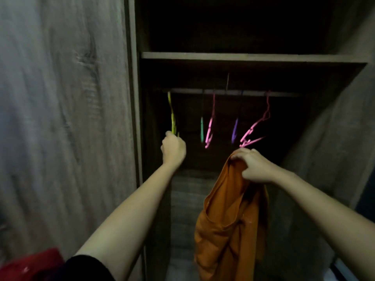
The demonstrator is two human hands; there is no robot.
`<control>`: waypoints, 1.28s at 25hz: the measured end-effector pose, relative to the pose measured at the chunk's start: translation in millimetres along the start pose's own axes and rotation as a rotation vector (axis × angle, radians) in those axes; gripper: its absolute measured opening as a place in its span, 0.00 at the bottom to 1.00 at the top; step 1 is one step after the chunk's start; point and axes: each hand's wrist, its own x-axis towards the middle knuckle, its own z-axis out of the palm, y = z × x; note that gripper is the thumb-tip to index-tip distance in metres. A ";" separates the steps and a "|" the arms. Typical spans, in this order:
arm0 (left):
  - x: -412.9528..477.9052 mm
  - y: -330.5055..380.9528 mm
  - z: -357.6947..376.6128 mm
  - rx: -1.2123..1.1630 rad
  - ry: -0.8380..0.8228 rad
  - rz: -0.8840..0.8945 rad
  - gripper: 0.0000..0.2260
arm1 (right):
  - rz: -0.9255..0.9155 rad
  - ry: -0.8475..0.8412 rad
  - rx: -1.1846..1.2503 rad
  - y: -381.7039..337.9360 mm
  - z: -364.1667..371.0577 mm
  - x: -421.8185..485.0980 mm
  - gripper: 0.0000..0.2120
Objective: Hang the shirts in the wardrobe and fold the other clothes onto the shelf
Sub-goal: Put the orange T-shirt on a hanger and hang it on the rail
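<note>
Two hands are raised and both are occupied. Your left hand (173, 151) is clenched round the lower end of the yellow hanger (172, 116), which runs up toward 12 o'clock from the fist and appears hooked at the left end of the rail (233, 92). Your right hand (253, 167) pinches the orange shirt (229, 220) at its top, with the fingers curled over a bunched fold. The garment drops toward 6 o'clock from that hand, inside the wardrobe opening and free of the rail.

Handling (judgement): the shirt is light, limp cloth with no stiffness. It will sag and twist from a single pinch, and it should not slip much. Take it at the collar or shoulder seam, so the hanger arm can be fed through the neck opening. A grip on mid-fabric would only bunch it further.

Appearance: plain burnt orange, matt and creased, with long vertical folds. One curved hemmed edge faces you; whether it is neckline or armhole, I cannot tell. The light is dim and the detail soft.

A tilted pink hanger (255, 126) sits just off your right fingertips at 12 o'clock. The shelf (243, 56) runs above the rail.
</note>
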 end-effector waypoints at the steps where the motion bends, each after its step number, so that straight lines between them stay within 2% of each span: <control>1: -25.8 -9.8 -15.5 0.065 0.008 0.050 0.11 | -0.006 -0.016 0.012 -4.4 3.5 -4.1 0.28; 4: -80.6 -46.7 -59.0 0.240 0.040 0.174 0.13 | 0.045 -0.043 0.060 -4.1 23.5 -3.9 0.27; 7: -109.6 -72.4 -105.1 0.299 -0.021 0.113 0.13 | 0.092 -0.113 0.055 -2.4 42.8 2.6 0.28; 9: -124.9 -82.8 -136.0 0.369 -0.060 0.139 0.13 | 0.131 -0.147 0.024 -6.1 52.4 6.2 0.30; 12: -140.5 -84.4 -177.7 0.374 -0.138 0.268 0.12 | 0.190 -0.139 -0.013 -8.4 62.4 9.4 0.27; 18: -146.9 -89.3 -225.5 0.288 -0.280 0.349 0.08 | 0.222 -0.100 0.006 -4.6 56.8 11.6 0.29; 20: -144.3 -90.4 -224.7 0.273 -0.342 0.361 0.08 | 0.150 -0.102 0.006 -9.0 54.6 11.8 0.28; 25: -135.9 -96.5 -185.0 0.236 -0.448 0.451 0.09 | -0.178 -0.185 0.026 -52.5 36.5 12.6 0.30; 29: -134.7 -104.5 -144.4 0.112 -0.444 0.474 0.13 | -0.285 -0.219 0.130 -72.5 9.0 3.1 0.29; 30: -134.6 -106.7 -138.6 0.054 -0.402 0.498 0.14 | -0.313 -0.191 0.132 -71.9 5.4 -0.4 0.26; 31: -135.2 -106.9 -133.5 -0.010 -0.348 0.531 0.15 | -0.354 -0.086 0.090 -70.1 5.2 -3.7 0.23; 32: -135.2 -106.2 -128.9 -0.065 -0.287 0.556 0.17 | -0.412 0.107 -0.006 -65.8 6.6 -5.5 0.22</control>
